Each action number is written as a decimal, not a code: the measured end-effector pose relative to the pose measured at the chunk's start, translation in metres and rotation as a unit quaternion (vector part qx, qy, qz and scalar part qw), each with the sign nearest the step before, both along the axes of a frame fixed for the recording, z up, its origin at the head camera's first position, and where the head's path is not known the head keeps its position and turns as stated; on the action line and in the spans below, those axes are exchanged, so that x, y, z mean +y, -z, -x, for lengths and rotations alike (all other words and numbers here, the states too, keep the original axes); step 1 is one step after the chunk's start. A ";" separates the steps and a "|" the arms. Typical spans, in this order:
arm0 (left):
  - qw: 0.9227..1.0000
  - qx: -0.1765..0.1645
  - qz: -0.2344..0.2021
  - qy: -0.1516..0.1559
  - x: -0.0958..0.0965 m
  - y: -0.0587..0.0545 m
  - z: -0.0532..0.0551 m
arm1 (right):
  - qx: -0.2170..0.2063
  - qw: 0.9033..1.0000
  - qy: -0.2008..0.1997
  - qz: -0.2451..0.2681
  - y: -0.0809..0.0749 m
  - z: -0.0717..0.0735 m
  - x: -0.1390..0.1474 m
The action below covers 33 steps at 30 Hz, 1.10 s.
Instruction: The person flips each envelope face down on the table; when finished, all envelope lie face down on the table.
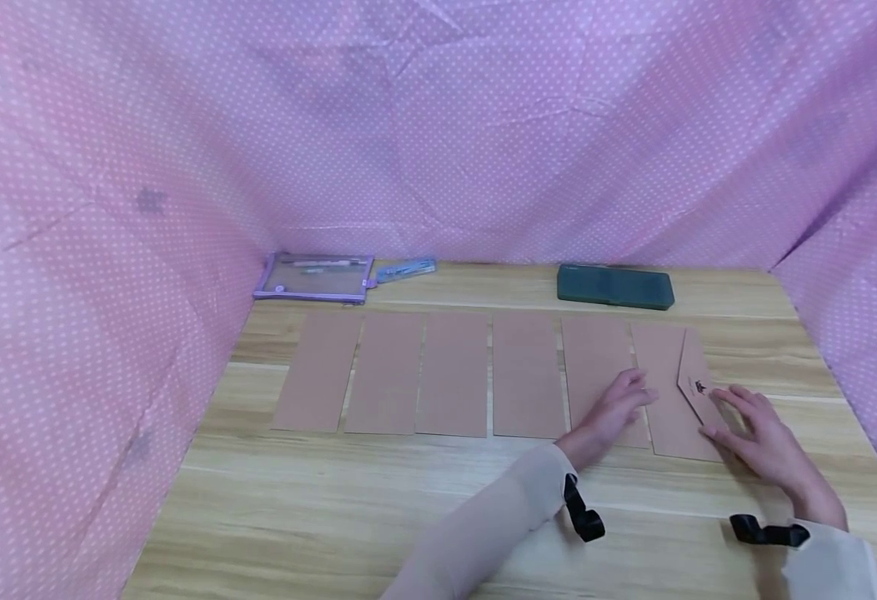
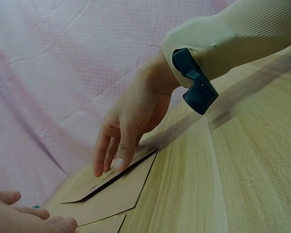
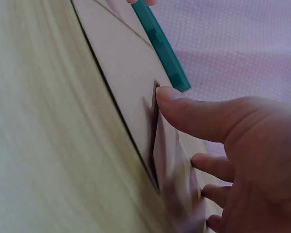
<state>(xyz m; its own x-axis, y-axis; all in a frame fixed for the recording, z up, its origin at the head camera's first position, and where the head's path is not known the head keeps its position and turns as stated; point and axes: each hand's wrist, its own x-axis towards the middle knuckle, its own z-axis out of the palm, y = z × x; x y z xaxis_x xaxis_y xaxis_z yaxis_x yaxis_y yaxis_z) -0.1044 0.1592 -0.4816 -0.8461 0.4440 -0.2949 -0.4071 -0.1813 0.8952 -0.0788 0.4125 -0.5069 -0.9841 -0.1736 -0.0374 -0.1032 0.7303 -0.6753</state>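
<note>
A brown kraft envelope point(image 1: 667, 383) lies at the right end of a row, its pointed flap point(image 1: 697, 392) on top with a small black crown print. The flap stands slightly raised along its edge. My right hand point(image 1: 764, 437) is at its right side, thumb touching the flap's edge and fingers spread along the outer side. In the right wrist view the thumb point(image 3: 199, 111) lies at the flap's edge. My left hand point(image 1: 611, 412) has loosely extended fingers, tips near this envelope's left edge, above the neighbouring brown sheet-like piece point(image 1: 596, 358). Whether they touch it I cannot tell.
Several more plain brown rectangular pieces point(image 1: 453, 375) continue the row leftward on the wooden table point(image 1: 296, 517). Behind them lie a purple-edged mesh pouch point(image 1: 322, 282), a small blue packet point(image 1: 406, 270) and a dark green case point(image 1: 614, 287). Pink dotted cloth point(image 1: 438, 125) encloses the back and sides.
</note>
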 end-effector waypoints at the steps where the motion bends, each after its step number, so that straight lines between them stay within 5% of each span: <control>1: 1.000 0.002 -0.002 0.005 0.001 0.000 0.000 | 0.003 1.000 -0.001 -0.004 0.001 0.000 0.001; 20: 0.999 -0.019 0.000 0.038 0.008 0.004 0.004 | 0.021 0.999 -0.007 -0.045 0.009 -0.002 0.008; 33: 0.999 -0.017 0.003 0.029 0.013 0.004 0.003 | 0.011 0.999 -0.006 -0.042 0.013 -0.006 0.010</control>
